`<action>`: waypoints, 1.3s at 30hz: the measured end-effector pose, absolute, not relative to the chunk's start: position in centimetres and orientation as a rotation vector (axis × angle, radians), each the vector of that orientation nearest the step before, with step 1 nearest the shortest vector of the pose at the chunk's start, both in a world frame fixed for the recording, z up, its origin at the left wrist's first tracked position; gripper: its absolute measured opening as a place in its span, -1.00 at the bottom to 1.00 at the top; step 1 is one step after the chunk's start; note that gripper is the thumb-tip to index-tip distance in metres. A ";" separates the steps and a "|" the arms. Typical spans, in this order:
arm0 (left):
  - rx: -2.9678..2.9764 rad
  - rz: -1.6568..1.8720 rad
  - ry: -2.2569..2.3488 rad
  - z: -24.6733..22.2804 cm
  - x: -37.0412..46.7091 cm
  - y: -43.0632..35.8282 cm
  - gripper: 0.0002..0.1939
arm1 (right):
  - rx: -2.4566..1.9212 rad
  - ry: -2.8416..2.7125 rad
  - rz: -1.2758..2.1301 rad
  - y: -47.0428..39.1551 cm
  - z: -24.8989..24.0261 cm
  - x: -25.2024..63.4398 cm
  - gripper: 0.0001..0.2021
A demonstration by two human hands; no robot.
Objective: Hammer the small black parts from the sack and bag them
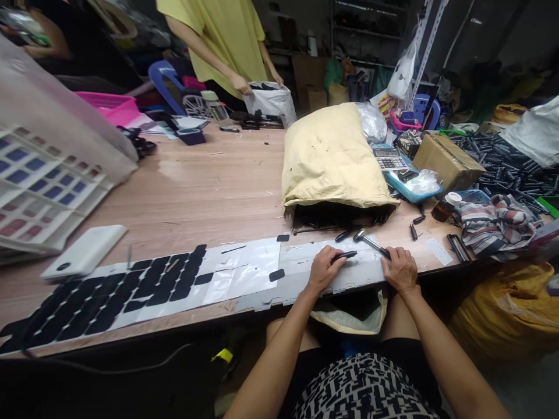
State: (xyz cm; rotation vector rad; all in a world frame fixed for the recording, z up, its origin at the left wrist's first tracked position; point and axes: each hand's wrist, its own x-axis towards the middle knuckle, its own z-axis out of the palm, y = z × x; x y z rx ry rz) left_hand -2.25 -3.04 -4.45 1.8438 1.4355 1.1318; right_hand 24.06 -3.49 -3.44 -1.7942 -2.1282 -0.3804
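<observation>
My left hand is closed on a small black part above a grey-white sheet at the table's front edge. To its right, my right hand is wrapped round the dark handle of a small metal-headed hammer, whose head points back and left. Another black part lies just behind, near the mouth of a large yellow sack with dark contents. Below my hands, at my lap, hangs an open pale bag. Rows of black pads lie on white sheeting to the left.
A white crate and a white block stand left. At the right are a cardboard box, a calculator, a brown bottle and a striped cloth. A person in yellow holds a white bag across the table.
</observation>
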 end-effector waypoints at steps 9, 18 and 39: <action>2.006 0.723 1.224 -7.3 1.1 -15.0 -0.80 | -1.833 -2.111 -0.395 -3.5 -3.7 23.8 -0.70; 2.025 0.591 1.325 -6.7 2.5 -14.1 -0.76 | -1.837 -2.099 -0.390 -3.7 -3.9 23.8 -0.71; 1.920 0.915 1.690 -6.2 -1.9 0.3 -0.83 | -1.805 -2.122 -0.301 -3.3 -3.8 24.4 -0.69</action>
